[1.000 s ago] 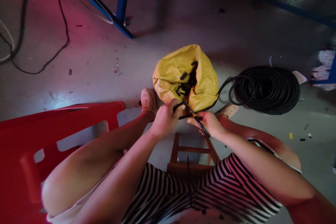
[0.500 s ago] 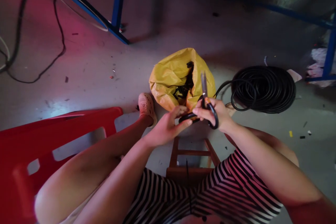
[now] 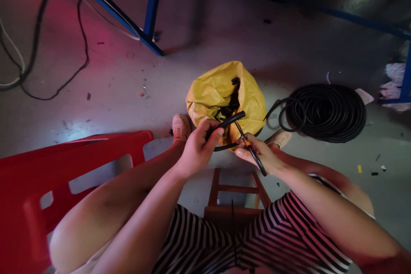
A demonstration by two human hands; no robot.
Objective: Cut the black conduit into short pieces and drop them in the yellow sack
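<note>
Black ribbed tube [image 3: 228,120] pokes up and right out of your left hand [image 3: 195,147], which is closed round it just above the yellow bag [image 3: 212,94]. The tube's free end is cut square; behind your hand it loops low and runs on to the coil [image 3: 327,111] lying on the floor at your right. Your right hand [image 3: 258,154] is closed on the scissors [image 3: 248,145], their blades pointing up at the tube. Short black offcuts show in the bag's mouth. The grey concrete floor [image 3: 160,81] is speckled with scraps. A red chair [image 3: 64,167] stands at your left, a blue frame [image 3: 150,8] beyond, and a wooden stool [image 3: 234,197] sits under you.
</note>
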